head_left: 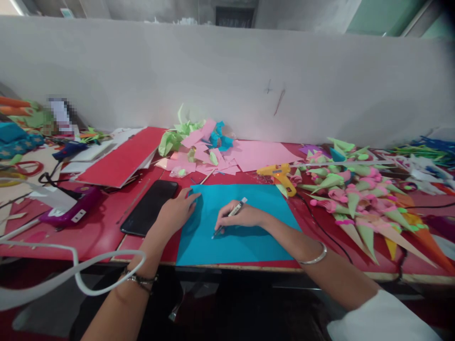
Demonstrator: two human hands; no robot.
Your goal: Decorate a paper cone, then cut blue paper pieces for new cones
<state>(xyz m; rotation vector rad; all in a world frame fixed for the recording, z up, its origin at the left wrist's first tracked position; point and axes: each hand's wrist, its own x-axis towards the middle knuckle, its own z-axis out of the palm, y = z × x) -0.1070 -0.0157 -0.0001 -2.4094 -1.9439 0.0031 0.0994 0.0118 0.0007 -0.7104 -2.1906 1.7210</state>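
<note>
A sheet of blue paper (pixel 256 241) lies flat at the front of the red table. My right hand (pixel 234 217) is closed around a pen (pixel 239 207), whose tip meets the paper left of its middle. At the sheet's upper left corner rests my left hand (pixel 179 208), fingers stretched out and holding nothing. Just left of that hand lies a black phone (pixel 149 208), screen up. A yellow glue gun (pixel 279 176) is on the table beyond the paper's right corner, with a small orange light on its body.
Paper scraps (pixel 199 147) in green, pink and blue are heaped behind the sheet. Several paper cones (pixel 351 199) crowd the right side. On the left are a red board (pixel 121 158), a purple power strip (pixel 73 210) and a white cable (pixel 88 265). A grey partition (pixel 213 80) stands behind.
</note>
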